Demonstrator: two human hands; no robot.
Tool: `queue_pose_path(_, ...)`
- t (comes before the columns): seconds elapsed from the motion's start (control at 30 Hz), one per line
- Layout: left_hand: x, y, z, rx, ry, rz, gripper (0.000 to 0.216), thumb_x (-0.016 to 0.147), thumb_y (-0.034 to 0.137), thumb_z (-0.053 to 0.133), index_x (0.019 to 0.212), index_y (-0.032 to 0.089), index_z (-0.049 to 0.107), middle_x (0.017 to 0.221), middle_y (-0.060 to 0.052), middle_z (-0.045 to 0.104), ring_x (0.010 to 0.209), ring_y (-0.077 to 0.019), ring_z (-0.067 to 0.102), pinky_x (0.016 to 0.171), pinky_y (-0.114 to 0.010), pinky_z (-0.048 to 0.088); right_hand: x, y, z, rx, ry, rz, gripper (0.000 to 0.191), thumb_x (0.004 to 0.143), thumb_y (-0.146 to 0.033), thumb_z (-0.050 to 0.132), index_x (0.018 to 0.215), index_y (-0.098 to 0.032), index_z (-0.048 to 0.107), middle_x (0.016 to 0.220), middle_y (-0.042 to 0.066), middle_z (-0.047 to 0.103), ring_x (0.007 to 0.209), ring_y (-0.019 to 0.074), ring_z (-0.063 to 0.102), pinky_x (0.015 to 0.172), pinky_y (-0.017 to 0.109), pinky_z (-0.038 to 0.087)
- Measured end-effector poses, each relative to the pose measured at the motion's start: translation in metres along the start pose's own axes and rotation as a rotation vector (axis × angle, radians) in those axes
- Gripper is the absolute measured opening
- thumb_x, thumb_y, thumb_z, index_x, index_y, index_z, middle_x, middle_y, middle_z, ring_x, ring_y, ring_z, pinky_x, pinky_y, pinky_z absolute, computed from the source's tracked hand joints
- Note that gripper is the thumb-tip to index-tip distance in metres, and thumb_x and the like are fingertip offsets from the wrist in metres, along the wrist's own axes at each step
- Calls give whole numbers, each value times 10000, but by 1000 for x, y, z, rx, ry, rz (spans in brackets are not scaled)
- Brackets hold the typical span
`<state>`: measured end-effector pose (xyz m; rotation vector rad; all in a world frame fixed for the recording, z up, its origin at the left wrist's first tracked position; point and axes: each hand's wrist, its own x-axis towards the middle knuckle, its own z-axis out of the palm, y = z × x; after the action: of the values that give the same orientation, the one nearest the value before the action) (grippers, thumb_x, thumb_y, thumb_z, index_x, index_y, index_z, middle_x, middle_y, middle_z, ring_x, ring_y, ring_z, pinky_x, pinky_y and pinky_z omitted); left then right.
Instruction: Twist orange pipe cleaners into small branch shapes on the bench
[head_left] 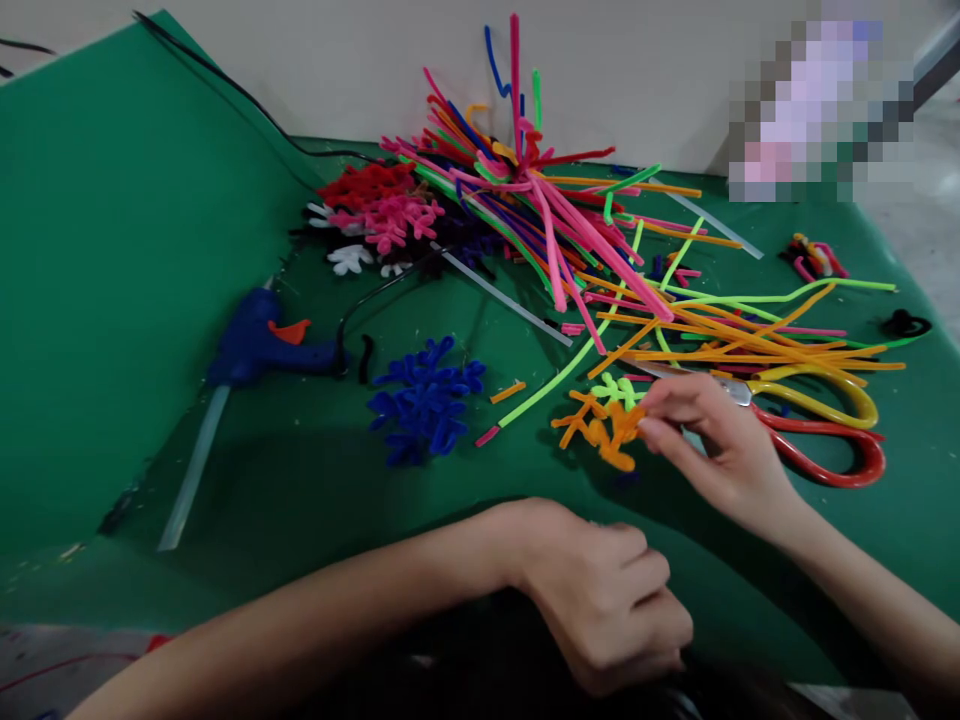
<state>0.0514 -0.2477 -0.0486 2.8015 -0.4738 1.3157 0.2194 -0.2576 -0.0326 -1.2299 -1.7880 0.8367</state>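
Between thumb and fingertips, my right hand (716,440) pinches an orange pipe-cleaner shape (619,435) with looped ends, just over the table. Touching or close behind it are another orange branched piece (577,418) and a lime-green one (616,388). Large scissors (821,430) with one yellow and one red handle lie behind my right hand, their blades partly covered. Nearer the front edge, my left hand (604,600) is curled into a fist with its back toward me; anything inside the fingers is hidden. A pile of blue pipe-cleaner shapes (427,405) lies left of the orange ones.
On the green table (300,500), a blue glue gun (251,340) with a clear stick rests at left beside a raised green board (97,300). Long coloured pipe cleaners (585,230) spread across the back, near red and pink shapes (390,205). A black cord crosses the back left.
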Motion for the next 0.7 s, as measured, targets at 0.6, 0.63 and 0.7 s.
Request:
queue_pose_path(0.6, -2, 3, 2, 123, -23, 91, 295, 814, 306, 514, 547, 181, 532, 536, -1, 445, 452, -128, 491, 382, -251, 355, 6, 23, -8, -691, 480, -278, 99, 828, -128, 584, 890, -203, 572, 651, -12, 605, 513, 113, 541, 506, 236, 422)
queue_pose_path(0.63, -2, 2, 1, 149, -1, 84, 282, 825, 299, 496, 581, 178, 566, 576, -23, 518, 504, -155, 566, 417, -262, 404, 6, 25, -6, -687, 458, -281, 93, 827, -130, 582, 885, -202, 572, 652, -11, 605, 523, 115, 550, 511, 235, 425)
queue_pose_path(0.7, -3, 0, -1, 209, -12, 19, 265, 840, 301, 477, 649, 169, 605, 681, -59, 623, 615, -218, 660, 490, -297, 473, 5, 27, -4, -673, 416, -279, 90, 829, -134, 576, 888, -201, 571, 661, -9, 608, 543, 120, 565, 526, 236, 433)
